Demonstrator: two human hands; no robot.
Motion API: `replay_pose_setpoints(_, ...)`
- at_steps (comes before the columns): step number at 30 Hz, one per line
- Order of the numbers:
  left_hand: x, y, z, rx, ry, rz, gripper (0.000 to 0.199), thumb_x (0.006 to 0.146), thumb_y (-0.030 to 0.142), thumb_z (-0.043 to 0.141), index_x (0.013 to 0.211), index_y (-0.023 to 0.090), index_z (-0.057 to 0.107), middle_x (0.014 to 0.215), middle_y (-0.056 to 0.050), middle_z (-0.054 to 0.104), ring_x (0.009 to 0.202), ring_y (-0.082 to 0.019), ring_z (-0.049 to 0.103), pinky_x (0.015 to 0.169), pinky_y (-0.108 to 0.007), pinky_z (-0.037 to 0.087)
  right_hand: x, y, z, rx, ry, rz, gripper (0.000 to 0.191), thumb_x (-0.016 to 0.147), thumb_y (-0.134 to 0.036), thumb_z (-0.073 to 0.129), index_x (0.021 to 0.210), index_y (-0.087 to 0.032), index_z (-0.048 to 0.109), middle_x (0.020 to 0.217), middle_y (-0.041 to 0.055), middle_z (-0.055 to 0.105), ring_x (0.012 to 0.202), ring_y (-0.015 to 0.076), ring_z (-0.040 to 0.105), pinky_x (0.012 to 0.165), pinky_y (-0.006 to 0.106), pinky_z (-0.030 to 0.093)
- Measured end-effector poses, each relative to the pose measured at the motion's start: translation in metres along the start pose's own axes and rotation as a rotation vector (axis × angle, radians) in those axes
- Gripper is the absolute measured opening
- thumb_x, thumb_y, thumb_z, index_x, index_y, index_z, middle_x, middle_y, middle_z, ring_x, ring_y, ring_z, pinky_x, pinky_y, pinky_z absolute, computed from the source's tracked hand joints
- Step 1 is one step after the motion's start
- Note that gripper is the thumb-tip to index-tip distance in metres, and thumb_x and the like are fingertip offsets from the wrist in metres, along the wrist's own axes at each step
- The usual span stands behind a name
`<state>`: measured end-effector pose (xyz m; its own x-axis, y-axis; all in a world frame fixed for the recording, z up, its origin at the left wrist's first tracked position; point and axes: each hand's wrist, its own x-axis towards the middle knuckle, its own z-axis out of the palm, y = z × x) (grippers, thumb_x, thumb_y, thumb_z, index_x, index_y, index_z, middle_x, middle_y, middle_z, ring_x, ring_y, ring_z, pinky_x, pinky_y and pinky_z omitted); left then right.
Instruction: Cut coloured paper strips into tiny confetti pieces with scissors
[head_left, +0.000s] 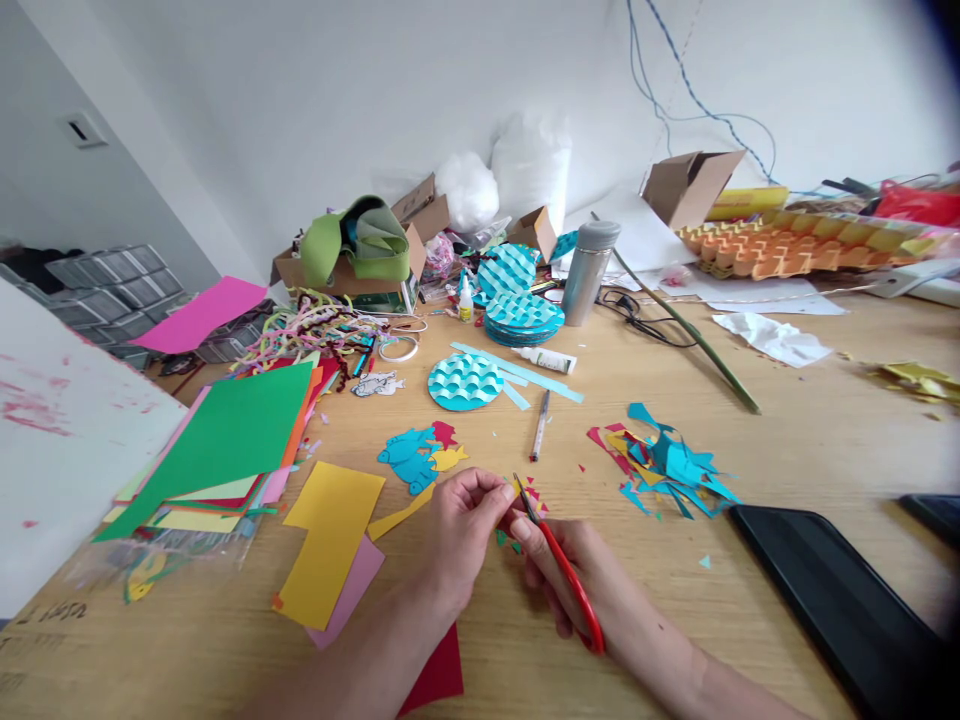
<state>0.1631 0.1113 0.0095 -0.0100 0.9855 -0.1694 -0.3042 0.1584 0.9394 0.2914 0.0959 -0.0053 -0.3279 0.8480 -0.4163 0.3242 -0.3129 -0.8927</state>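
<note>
The right hand [574, 570] holds red scissors [574, 580]; blue paper scraps [679, 460] lie at two o'clock from it.

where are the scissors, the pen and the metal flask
Scissors [568, 569]: head view, on the red handle
Pen [539, 428]: head view, middle of the barrel
Metal flask [588, 282]: head view, side of the body

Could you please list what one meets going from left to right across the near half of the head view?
Green sheet, yellow paper, left hand, red-handled scissors, paper scraps, black flat device.

Pen [540, 425] between fish cutouts [411, 457] and scrap pile [667, 460]
</note>
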Motion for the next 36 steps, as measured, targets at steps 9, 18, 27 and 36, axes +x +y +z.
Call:
replay_pose_setpoints(9, 0.000, 0.002, -0.001, -0.006, -0.015, -0.052, 0.013, 0.067, 0.023, 0.068, 0.063, 0.014, 0.060, 0.061, -0.001, 0.064, 0.057, -0.010, 0.056, 0.057, -0.021, 0.043, 0.000, -0.005, 0.000, 0.023, 0.005, -0.003, 0.061, 0.078, -0.075, 0.039, 0.056, -0.019, 0.044, 0.037, -0.0050, 0.041, 0.027, 0.0058, 0.038, 0.028, 0.016, 0.026)
replay_pose_setpoints(18, 0.003, -0.001, -0.005, -0.037, -0.026, -0.105, 0.015, 0.064, 0.025, 0.071, 0.064, 0.014, 0.060, 0.061, -0.002, 0.064, 0.056, -0.011, 0.055, 0.056, -0.023, 0.042, -0.001, -0.005, 0.000, 0.061, 0.008, -0.007, 0.058, 0.078, -0.073, 0.044, 0.056, -0.019, 0.042, 0.038, -0.0060, 0.040, 0.027, 0.0052, 0.037, 0.027, 0.016, 0.026)
replay_pose_setpoints(27, 0.004, -0.004, -0.008, -0.008, -0.041, -0.094, 0.018, 0.065, 0.029, 0.072, 0.064, 0.015, 0.061, 0.051, 0.003, 0.055, 0.045, -0.007, 0.043, 0.044, -0.021, 0.030, 0.003, -0.004, 0.003, 0.104, 0.043, 0.108, 0.056, 0.077, -0.071, 0.047, 0.059, -0.019, 0.046, 0.039, -0.0063, 0.041, 0.025, 0.0061, 0.037, 0.026, 0.017, 0.029)
replay_pose_setpoints(36, 0.015, -0.002, -0.020, -0.048, -0.110, -0.153, 0.019, 0.063, 0.029, 0.075, 0.065, 0.015, 0.062, 0.043, 0.006, 0.045, 0.041, -0.005, 0.033, 0.045, -0.021, 0.023, -0.009, -0.014, -0.006, -0.053, -0.029, -0.064, 0.064, 0.083, -0.072, 0.032, 0.059, -0.017, 0.051, 0.042, -0.0006, 0.051, 0.038, 0.0092, 0.047, 0.042, 0.019, 0.036)
